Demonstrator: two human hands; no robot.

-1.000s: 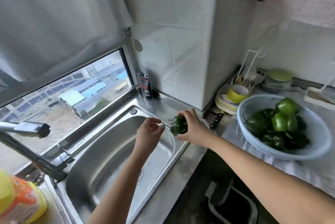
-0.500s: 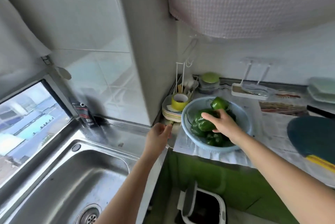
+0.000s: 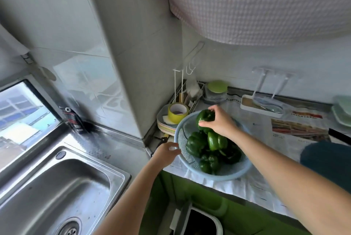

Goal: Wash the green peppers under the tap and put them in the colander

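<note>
right hand (image 3: 218, 123) pinches a green pepper (image 3: 204, 116) above the far side of the colander (image 3: 228, 175), left hand (image 3: 167, 152) curled at the near rim (grip unclear), so probably placing: set it low into the pile (image 3: 209, 145), steady the rim, release only once it sits

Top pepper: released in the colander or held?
Held: the right hand grips the pepper over the colander; whether it touches the pile, cannot tell.

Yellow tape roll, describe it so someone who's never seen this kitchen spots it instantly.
Find the tiled column right of the sink. At its foot a stack of plates sits beside the blue colander. The tape roll lies on that stack, the only yellow hollow ring there.
</note>
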